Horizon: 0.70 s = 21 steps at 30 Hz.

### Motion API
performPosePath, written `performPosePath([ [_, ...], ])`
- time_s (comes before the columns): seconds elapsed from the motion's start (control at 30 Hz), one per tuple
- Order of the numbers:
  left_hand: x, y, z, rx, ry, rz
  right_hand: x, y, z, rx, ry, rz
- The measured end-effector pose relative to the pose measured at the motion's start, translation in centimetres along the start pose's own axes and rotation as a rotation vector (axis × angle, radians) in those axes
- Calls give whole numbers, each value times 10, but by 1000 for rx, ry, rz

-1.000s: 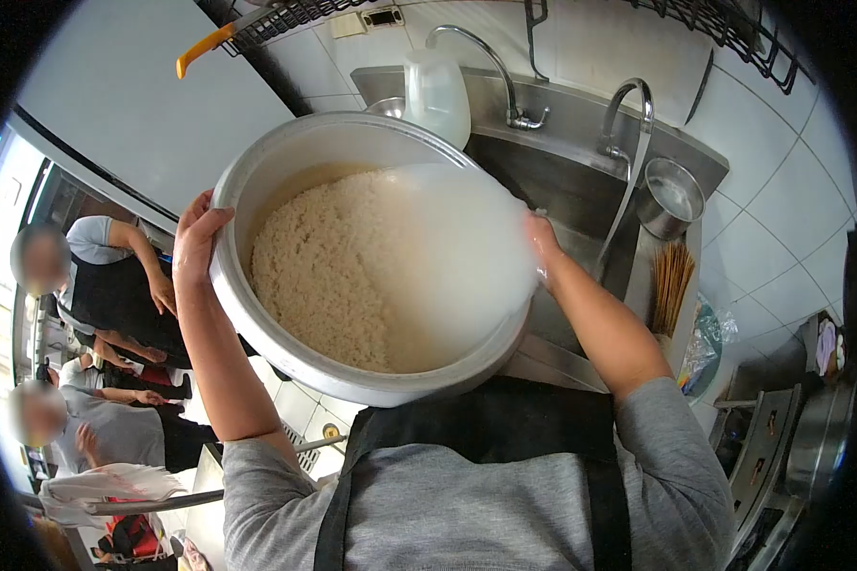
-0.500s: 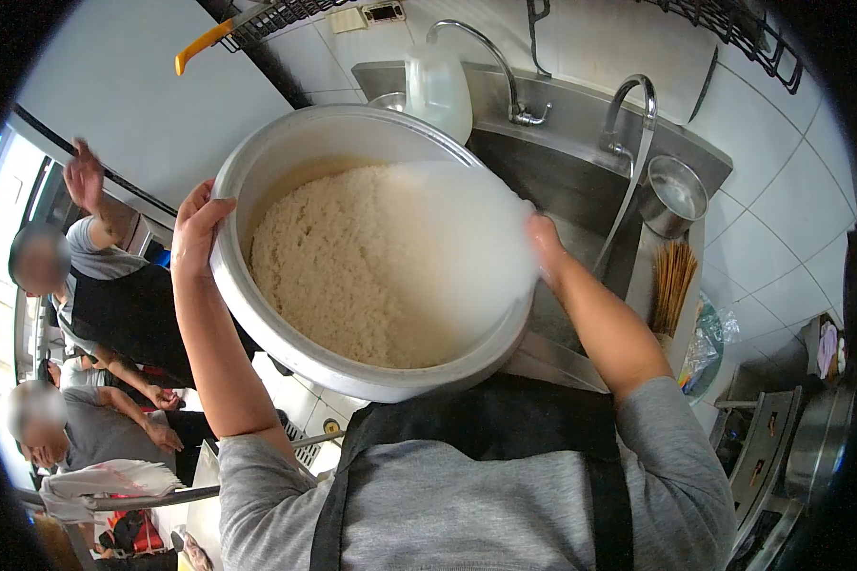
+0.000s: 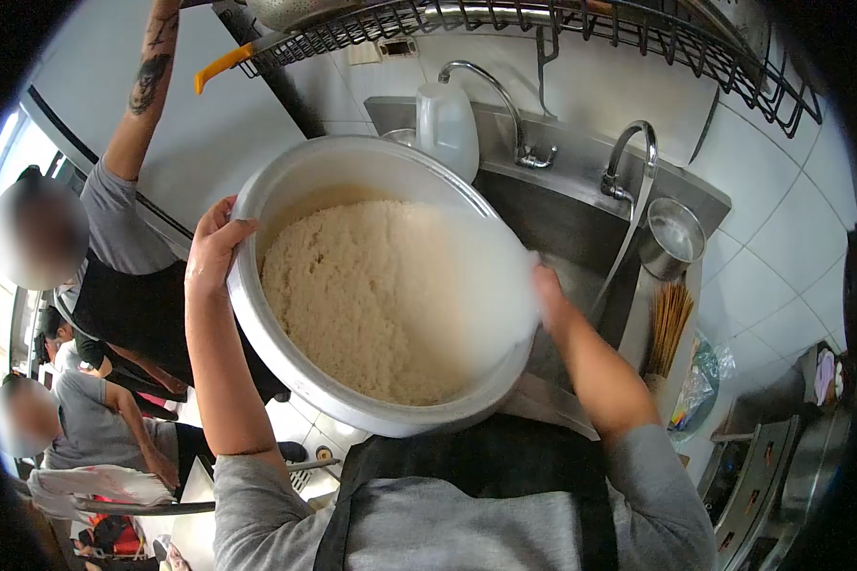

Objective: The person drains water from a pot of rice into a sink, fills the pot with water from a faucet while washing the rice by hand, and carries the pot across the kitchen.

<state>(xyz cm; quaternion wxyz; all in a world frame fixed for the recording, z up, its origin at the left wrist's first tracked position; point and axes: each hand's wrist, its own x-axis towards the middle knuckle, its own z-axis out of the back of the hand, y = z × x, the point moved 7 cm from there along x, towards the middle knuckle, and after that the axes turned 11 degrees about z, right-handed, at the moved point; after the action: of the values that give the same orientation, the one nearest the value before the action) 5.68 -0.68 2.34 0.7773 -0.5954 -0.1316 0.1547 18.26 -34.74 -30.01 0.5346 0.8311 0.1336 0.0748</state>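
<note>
A large round metal pot [image 3: 290, 366] hangs between my hands in front of the sink, tilted toward the right. Wet pale rice grains [image 3: 328, 295] fill its left side, and cloudy white water [image 3: 467, 300] lies on the right, up to the rim. My left hand [image 3: 215, 249] grips the left rim, thumb over the edge. On the opposite side, my right hand [image 3: 552, 300] holds the right rim; its fingers are partly hidden behind the pot and cloudy water.
Behind the pot is a steel sink [image 3: 552, 205], with a running faucet [image 3: 638, 181]. A plastic jug [image 3: 452, 133], metal container [image 3: 673, 238] and bundled sticks [image 3: 669, 328] stand around it. A wire rack [image 3: 505, 14] hangs above. A co-worker [image 3: 129, 295] stands at left, arm raised.
The pot sits slightly lower and more to the right in view, with both hands still on it. The co-worker at left has come closer and reaches higher.
</note>
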Motion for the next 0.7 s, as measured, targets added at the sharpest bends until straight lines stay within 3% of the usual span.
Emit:
performPosePath([
  [0.03, 1, -1, 0, 7, -3, -1, 0, -4, 2, 46, -56, -45],
  [0.13, 1, -1, -3, 30, -3, 1, -8, 10, -2, -81, 69, 161],
  [0.3, 0, -4, -6, 9, 29, -8, -7, 1, -1, 142, -78, 18],
  [0.53, -2, -8, -11, 63, 37, -13, 4, -21, 19, 35, 6, 147],
  [0.63, -4, -11, -12, 95, 21, -14, 15, -43, 38, -67, 21, 122],
  [0.7, 0, -10, -11, 94, 31, -17, 22, -45, 49, -434, 35, 154],
])
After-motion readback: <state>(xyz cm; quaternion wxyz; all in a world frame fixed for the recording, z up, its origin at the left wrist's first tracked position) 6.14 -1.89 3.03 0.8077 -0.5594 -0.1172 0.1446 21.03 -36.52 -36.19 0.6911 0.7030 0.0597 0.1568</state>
